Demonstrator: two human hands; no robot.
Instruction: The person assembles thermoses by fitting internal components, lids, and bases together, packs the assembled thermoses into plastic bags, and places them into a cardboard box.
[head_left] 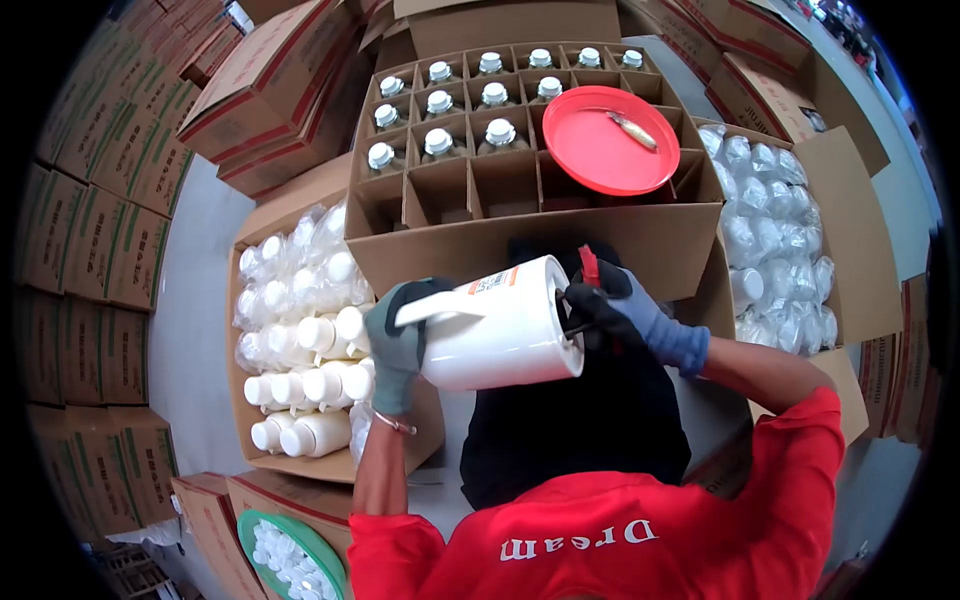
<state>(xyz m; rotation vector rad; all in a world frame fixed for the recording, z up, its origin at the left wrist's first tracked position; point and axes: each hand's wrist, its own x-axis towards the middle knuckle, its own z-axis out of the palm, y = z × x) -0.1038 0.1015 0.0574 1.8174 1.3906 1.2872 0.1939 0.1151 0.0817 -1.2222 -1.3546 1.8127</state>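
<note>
Here's the white jug (pixel 485 345) between your hands, over the dark cloth on your lap (pixel 560 430). It's lying on its side, long axis running left to right, with the right end tipped up a touch; the broad rimmed end points to your right, and the handle (pixel 432 308) juts off toward your left. The far left end is lost behind your glove, and the inside of the rim is dark and mostly covered by your fingers. Your left hand (pixel 396 335) is wrapped around that covered end, clamped on the jug. Your right hand (pixel 620 310) is at the rim, fingers curled around a red tool (pixel 588 265) whose working tip you can't make out. Left of you, a carton (pixel 250 400) of white jugs, some in clear plastic. Ahead, a divided carton (pixel 530 240) holds capped bottles (pixel 440 145), a red tray (pixel 590 145) lying across its right side.
</note>
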